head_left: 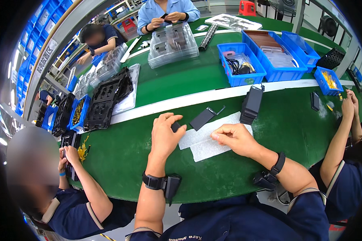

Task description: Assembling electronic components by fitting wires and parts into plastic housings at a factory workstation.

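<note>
My left hand (163, 132) is closed on a small dark block (175, 126), held between thumb and fingers above the left edge of a white foam sheet (207, 152). Over the right part of that sheet, my right hand (236, 138) makes a pinch with thumb and forefinger; whatever is in it is too small to make out. A flat dark rectangular piece (202, 119) with a thin strip sticking out at its corner lies between the hands, at the sheet's far edge. Beyond my right hand stands a stack of dark rectangular pieces (251, 106).
Blue bins (242, 80) stand beyond a white strip (197, 94) crossing the green table (124, 160). Black trays (108, 98) lie at the left, clear plastic trays (173, 46) farther off. Co-workers sit at my left, at my right and across.
</note>
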`<act>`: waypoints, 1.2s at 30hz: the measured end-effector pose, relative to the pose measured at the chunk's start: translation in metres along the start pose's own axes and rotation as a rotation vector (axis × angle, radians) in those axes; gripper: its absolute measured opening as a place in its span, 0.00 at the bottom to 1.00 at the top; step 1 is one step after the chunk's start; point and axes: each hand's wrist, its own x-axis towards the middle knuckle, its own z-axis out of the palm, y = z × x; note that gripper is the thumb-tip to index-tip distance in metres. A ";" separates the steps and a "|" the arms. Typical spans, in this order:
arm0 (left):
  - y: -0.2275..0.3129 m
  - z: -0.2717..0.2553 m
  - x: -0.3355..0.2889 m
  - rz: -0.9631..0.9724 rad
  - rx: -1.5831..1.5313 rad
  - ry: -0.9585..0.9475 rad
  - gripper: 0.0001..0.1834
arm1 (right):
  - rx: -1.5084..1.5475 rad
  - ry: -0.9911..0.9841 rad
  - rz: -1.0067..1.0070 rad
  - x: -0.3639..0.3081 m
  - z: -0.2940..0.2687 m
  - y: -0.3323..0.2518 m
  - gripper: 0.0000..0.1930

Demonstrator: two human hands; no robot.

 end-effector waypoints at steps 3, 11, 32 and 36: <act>0.012 0.001 -0.002 0.043 0.050 -0.017 0.15 | -0.087 -0.012 -0.025 0.000 -0.001 0.001 0.10; 0.005 0.004 -0.002 0.050 0.100 0.015 0.14 | -0.087 0.004 -0.019 -0.001 0.001 -0.001 0.11; 0.028 0.027 -0.002 0.267 0.108 0.050 0.21 | -0.163 0.006 -0.020 -0.001 0.000 -0.006 0.09; 0.032 0.023 -0.001 0.125 -0.010 -0.081 0.23 | -0.184 0.005 -0.021 -0.001 0.001 -0.007 0.09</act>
